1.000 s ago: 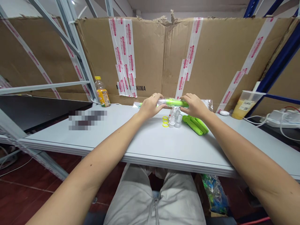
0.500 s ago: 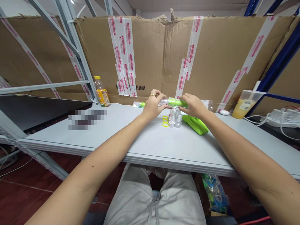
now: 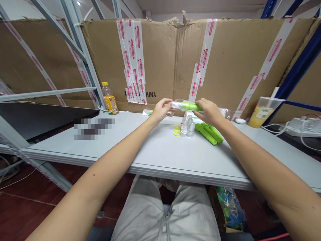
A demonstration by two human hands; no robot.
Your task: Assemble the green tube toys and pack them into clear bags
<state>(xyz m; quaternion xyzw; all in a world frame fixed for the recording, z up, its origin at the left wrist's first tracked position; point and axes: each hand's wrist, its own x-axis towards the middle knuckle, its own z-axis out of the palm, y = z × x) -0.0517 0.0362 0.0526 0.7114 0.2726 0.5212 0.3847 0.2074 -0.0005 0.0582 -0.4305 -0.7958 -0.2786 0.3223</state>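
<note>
Left hand [image 3: 159,111] pinches the tube's [image 3: 189,106] clear end, right hand [image 3: 210,112] grips its green end; caps [image 3: 191,129], rings [image 3: 177,135] lie separate.

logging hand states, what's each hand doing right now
Left hand: closed, fingertips pinching the clear end of the green tube.
Right hand: closed around the tube's green end.

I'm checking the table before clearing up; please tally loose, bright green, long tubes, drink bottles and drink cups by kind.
Loose bright green tubes: 3
Yellow-capped clear plastic bottle: 1
Clear plastic cup of yellow drink: 1
Total: 5
</note>
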